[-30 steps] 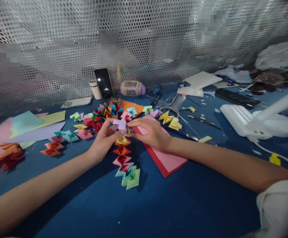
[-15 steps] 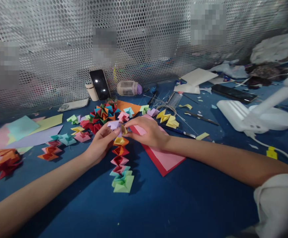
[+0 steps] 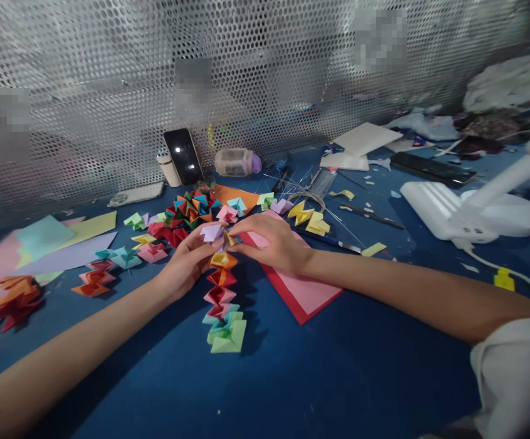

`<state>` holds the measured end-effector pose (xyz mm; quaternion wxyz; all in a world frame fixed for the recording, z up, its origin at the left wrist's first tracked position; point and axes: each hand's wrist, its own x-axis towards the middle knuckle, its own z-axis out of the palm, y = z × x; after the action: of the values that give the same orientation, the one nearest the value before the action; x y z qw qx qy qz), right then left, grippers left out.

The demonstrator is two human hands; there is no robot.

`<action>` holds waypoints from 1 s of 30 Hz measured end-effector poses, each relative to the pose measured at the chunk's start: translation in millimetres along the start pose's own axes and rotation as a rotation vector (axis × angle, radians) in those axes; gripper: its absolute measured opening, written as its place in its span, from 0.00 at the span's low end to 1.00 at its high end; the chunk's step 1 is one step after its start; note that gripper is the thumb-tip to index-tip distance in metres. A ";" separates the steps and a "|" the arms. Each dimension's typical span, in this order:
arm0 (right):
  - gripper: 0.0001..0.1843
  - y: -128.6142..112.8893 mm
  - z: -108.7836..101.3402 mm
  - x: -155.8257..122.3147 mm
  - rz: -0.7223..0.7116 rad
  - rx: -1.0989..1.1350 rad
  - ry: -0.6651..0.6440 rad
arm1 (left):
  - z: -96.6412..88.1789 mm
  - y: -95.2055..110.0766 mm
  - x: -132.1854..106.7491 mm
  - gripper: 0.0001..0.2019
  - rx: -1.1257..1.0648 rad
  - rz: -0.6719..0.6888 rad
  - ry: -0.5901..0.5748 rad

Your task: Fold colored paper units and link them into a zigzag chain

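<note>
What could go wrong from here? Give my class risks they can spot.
The left hand holds the lilac folded piece, with the right hand close beside it; a firm squeeze might crease it. The folded-paper chain stretches out just below the hands in the picture, so a tug could bend it or pull it apart. The tilted phone could topple if bumped.

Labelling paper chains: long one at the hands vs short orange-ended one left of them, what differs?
Near end: long chain light green, short chain orange. Length: long chain looks clearly longer than short chain. Place: long chain runs up to the left hand and right hand; short chain lies apart. Both: multicoloured folded paper.
</note>
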<state>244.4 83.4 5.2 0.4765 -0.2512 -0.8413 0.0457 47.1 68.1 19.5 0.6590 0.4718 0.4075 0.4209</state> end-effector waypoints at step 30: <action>0.15 -4.4 5.2 12.2 0.492 0.247 -0.044 | -0.7 -3.3 11.5 0.15 0.042 0.063 -0.012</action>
<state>233.4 86.1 13.3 0.4595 -0.3869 -0.7532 0.2679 50.6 78.5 14.5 0.6378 0.5006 0.3974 0.4297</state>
